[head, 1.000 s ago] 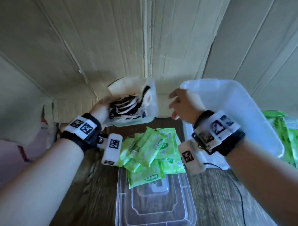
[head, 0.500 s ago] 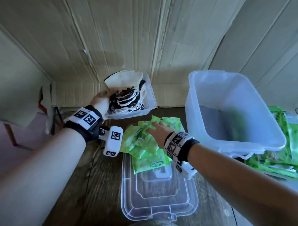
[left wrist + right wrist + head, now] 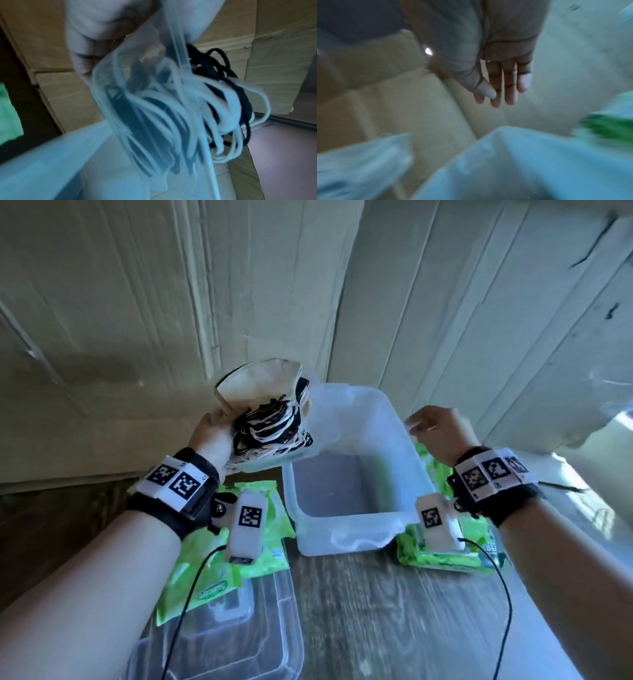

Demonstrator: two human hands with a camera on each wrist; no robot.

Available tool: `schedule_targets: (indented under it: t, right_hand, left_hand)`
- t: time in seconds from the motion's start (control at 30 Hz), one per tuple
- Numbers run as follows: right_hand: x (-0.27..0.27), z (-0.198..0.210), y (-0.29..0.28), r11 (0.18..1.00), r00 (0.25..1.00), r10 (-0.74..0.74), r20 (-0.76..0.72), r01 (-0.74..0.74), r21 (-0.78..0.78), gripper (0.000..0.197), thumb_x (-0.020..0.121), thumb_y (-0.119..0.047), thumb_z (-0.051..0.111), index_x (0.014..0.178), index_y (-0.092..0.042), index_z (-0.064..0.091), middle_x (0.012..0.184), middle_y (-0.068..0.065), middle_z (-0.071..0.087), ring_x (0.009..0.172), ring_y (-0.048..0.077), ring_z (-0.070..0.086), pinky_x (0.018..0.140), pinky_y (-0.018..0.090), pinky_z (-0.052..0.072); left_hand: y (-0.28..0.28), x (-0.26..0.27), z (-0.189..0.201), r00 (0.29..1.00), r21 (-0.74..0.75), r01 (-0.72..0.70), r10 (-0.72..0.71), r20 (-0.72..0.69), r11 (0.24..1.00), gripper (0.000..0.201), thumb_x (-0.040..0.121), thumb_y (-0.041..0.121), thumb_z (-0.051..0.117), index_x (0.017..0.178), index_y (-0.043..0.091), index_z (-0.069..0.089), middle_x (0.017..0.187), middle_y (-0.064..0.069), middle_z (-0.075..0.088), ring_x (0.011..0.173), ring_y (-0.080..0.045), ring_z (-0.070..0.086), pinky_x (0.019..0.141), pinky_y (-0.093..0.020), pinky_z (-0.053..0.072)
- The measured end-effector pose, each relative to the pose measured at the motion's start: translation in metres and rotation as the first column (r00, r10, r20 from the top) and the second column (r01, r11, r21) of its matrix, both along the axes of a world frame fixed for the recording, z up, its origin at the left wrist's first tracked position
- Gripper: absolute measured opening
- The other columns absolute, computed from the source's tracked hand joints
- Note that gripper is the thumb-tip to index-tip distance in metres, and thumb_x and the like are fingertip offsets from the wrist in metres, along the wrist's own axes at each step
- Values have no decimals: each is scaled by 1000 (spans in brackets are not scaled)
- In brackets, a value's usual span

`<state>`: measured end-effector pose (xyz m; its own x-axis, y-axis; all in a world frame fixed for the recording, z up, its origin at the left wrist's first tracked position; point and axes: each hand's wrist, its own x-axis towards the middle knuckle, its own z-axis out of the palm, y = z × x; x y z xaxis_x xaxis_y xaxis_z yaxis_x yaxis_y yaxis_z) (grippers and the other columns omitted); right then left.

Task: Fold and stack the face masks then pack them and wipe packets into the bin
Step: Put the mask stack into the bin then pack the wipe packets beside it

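Masks, a folded bundle of beige cloth with black and white ear loops, sit in a small clear tub that the left hand grips by its side, held up and tipped over the 10 o'clock corner of the bin. The right hand hangs above the bin's rim at 2 o'clock, holding nothing. From the head view its fingers look loosely bent; the right wrist view shows them straight and relaxed, pointing down toward the bin's pale edge, though all of it is smeared. The left wrist view shows what the head view cannot: the fingers curled under the tub's clear wall, with the loops spilling past its rim above the bin's wall. Only the head view gives the layout. Green wipe packets lie at 8 o'clock from the bin, partly on a clear lid that lies flat at 7 o'clock, and more packets lie against the bin at 4 o'clock, under the right wrist. The bin's inside looks bare, its floor grey. Everything rests on a dark wood-grain table. Pale cardboard sheets stand behind it from 9 to 3 o'clock, creased and taped.
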<state>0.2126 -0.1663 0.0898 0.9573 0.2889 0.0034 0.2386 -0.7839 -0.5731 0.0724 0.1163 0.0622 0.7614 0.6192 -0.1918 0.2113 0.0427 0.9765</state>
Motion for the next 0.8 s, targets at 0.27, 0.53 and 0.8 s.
schedule_targets:
  t: [0.27, 0.53, 0.8]
  right_hand:
    - [30, -102, -104, 962, 876, -237, -420, 151, -227, 66, 71, -29, 78, 123, 1, 49, 120, 14, 58, 103, 21, 56, 77, 26, 48]
    - [34, -101, -123, 939, 758, -293, -583, 343, -27, 65, 57, -30, 86, 104, 4, 56, 109, 22, 62, 81, 24, 58, 75, 38, 53]
    - [35, -74, -110, 972, 888, -232, -398, 198, -126, 83, 57, -36, 85, 118, -3, 41, 97, 8, 53, 83, 22, 50, 58, 27, 43]
  left_hand:
    - [-93, 40, -21, 997, -71, -67, 70, 30, 995, 54, 78, 57, 57, 104, 10, 64, 99, -20, 67, 79, -25, 59, 54, -30, 44]
    - [-121, 53, -45, 997, -62, -68, 66, -25, 996, 45, 88, 32, 61, 122, 3, 55, 105, -9, 60, 83, -23, 58, 77, -36, 50]
    - [-139, 66, -48, 995, -15, -66, 65, -79, 998, 46, 89, 42, 56, 123, 13, 55, 111, -13, 65, 93, -30, 63, 50, -24, 44]
